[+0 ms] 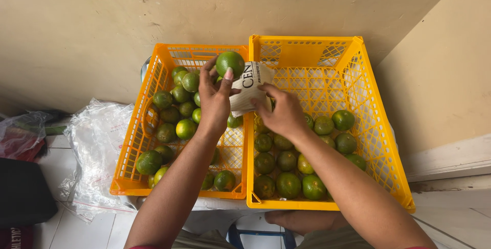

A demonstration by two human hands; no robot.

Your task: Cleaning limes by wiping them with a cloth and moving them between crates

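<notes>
My left hand [214,100] holds a green citrus fruit [230,63] at its fingertips, above the seam between two crates. My right hand [284,113] grips a white cloth with dark print [249,86], which lies against the fruit and my left fingers. Below the hands, the left orange plastic crate [134,141] holds several green citrus fruits [174,106], some turning yellow. The right orange crate [381,141] holds several more green fruits [289,183], mostly at its near end.
Both crates stand against a beige wall. Crumpled clear plastic bags [97,141] lie on the white tiled floor at left, beside a dark bag [23,192]. A white baseboard ledge [450,159] runs at right. A blue stool frame [258,236] shows below.
</notes>
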